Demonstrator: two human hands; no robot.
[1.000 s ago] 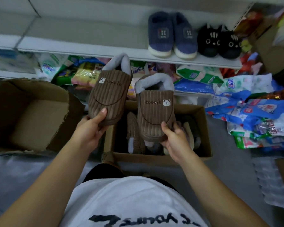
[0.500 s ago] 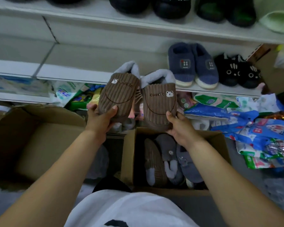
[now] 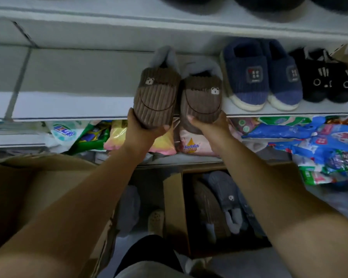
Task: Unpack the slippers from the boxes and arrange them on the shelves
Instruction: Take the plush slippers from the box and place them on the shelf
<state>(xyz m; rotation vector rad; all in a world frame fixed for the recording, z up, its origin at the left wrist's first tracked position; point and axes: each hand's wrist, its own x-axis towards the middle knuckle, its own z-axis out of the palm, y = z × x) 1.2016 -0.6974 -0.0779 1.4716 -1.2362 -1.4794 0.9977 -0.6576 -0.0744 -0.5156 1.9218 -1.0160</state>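
My left grip [image 3: 143,135] curls round the toe of the left brown slipper [image 3: 156,97], and my right grip [image 3: 212,127] does the same on the right brown slipper [image 3: 202,97]. Both are ribbed corduroy with a white bear face and grey fleece lining. They touch side by side, heels over the white shelf [image 3: 68,105], just left of the blue slippers [image 3: 259,77].

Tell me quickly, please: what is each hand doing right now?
Left hand: closed, holding the left brown slipper by its toe.
Right hand: closed, holding the right brown slipper by its toe.
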